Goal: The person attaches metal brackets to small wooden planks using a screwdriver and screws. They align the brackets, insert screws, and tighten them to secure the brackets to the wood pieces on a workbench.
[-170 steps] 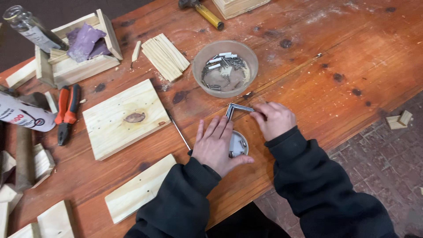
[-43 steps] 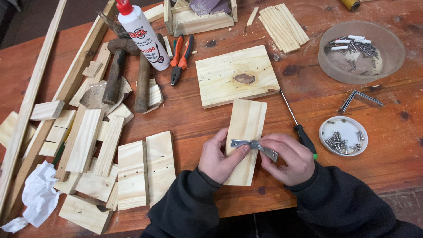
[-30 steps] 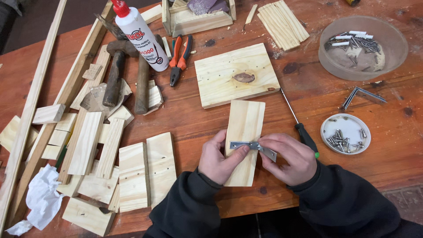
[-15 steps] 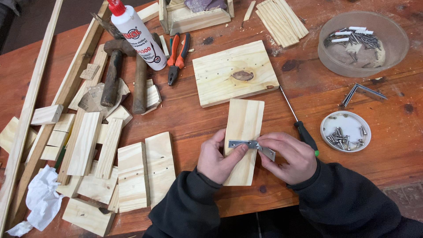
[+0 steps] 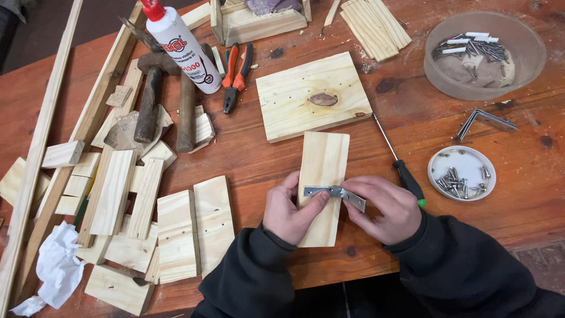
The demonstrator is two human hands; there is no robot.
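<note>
Both hands worked at the small pine board, which lay upright on the wooden table directly in front of the person. Left hand sat curled at the board's left edge, its thumb and forefinger pinching the left end of a flat metal bracket and pressing it across the board's lower half. Right hand was likewise half closed, fingers bent, its fingertips gripping the bracket's right end, which stuck out a little past the board's right edge and tilted downward.

Just right of the board lay a screwdriver with a black handle, its handle partly under the right hand. Further right of the board stood a white lid of screws, and above that an angle bracket and a round bowl of hardware. Just above the board lay a larger square board with a dark knot. Up and to the left of the board were orange-handled pliers, a white glue bottle with a red cap, and two hammers. Left of the board lay scattered wood offcuts.
</note>
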